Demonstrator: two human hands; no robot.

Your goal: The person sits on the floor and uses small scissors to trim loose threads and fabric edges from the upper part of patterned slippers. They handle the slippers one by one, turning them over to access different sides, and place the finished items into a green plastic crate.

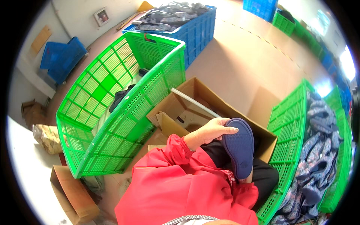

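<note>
Two hands on one dark blue slipper (240, 148), sole side up, over the lap. Head view only.

Left hand (210, 132): comes out of a red sleeve (176, 176), palm down, fingers (228, 129) laid flat across the toe end of the sole, gripping that end. Right hand (245, 180): mostly hidden under the heel end of the slipper; only a sliver shows, so cannot tell whether its fingers are clenched or released. It touches the heel from below.

Slipper position: held above dark trousers, in front of an open cardboard box (198, 108), between the two green crates. Sole shows a fine ribbed tread and an oval mark near the heel.

Left of the box: a big green plastic crate (112, 123), tilted, lattice walls, a few dark slippers lying at its bottom. Right of the lap: another green crate (287, 131), packed with grey-blue patterned slippers (318, 157). Behind the tilted crate: a blue crate (198, 32) heaped with dark grey slippers. More blue and green crates line the far floor at top right, too small for detail.

Lower left: a small brown carton (71, 193) on the floor, crumpled bag (47, 137) just above it.
</note>
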